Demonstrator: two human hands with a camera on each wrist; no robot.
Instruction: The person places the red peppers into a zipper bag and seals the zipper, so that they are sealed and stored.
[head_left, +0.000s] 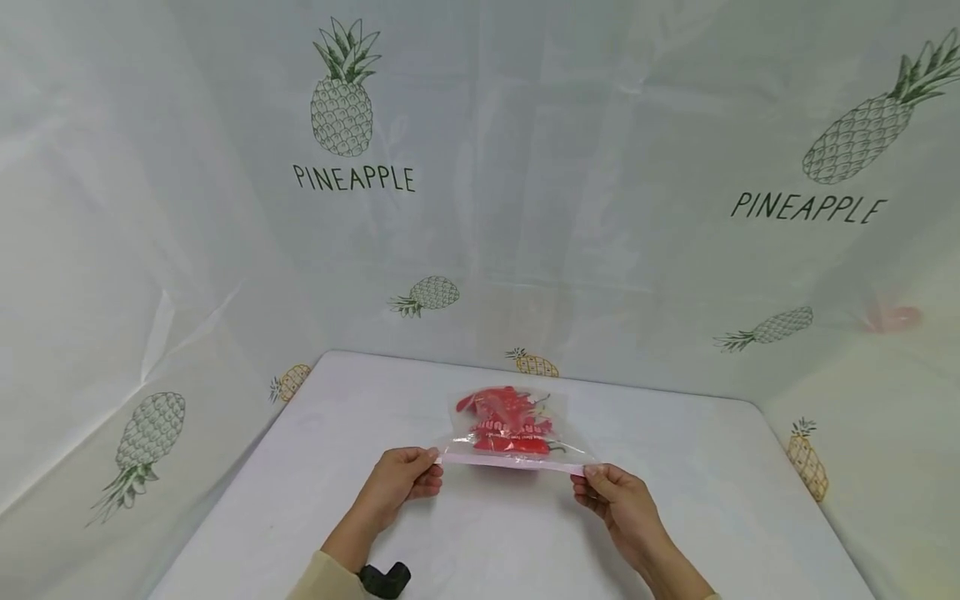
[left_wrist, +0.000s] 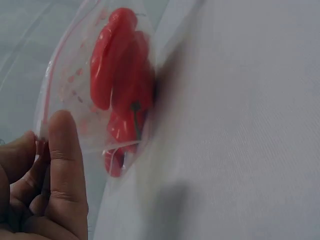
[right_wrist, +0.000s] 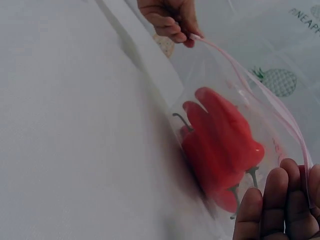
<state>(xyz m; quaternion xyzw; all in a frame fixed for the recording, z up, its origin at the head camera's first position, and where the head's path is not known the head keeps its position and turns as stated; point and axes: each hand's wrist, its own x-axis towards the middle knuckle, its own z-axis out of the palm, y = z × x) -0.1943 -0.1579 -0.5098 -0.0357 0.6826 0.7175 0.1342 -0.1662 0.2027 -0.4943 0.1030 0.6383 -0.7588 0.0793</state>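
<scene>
A clear zip bag (head_left: 566, 431) with a pink strip along its top edge holds several red chili peppers (head_left: 510, 412) with green stems. My left hand (head_left: 399, 481) pinches one end of the pink strip between thumb and fingers. At the other end of the strip, my right hand (head_left: 618, 506) pinches the corner the same way. Between the two hands the strip is stretched out nearly straight in the head view. In the left wrist view the peppers (left_wrist: 125, 70) lie bunched low in the bag. Red print shows on the plastic, and green stems (right_wrist: 252, 175) show in the right wrist view.
A white table (head_left: 300, 500) lies under the bag, its far edge close behind it. White cloth (head_left: 562, 208) with pineapple prints hangs around the back and sides. A black strap piece (head_left: 385, 580) sits at the left wrist.
</scene>
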